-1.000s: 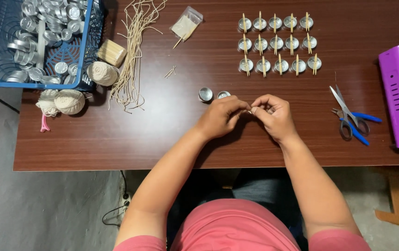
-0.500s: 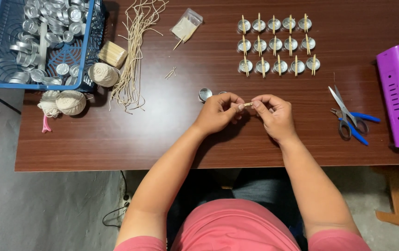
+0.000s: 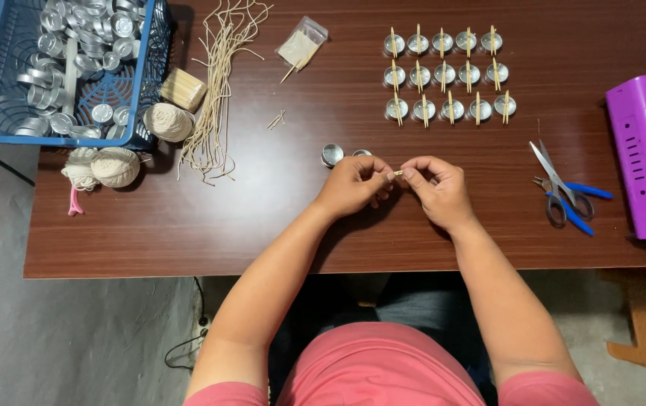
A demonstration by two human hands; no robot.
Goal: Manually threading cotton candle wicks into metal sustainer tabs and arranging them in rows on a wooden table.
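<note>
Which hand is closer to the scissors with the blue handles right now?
The right hand is nearer: the blue-handled scissors lie on the table just to its right. The left hand sits farther off, on the other side of the right hand, fingertips meeting it over a small stick.

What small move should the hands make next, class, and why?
Probably carry the small stick pinched between left hand and right hand to the bare cup just beyond them. The finished cups each carry a stick across the top; this one does not.
</note>
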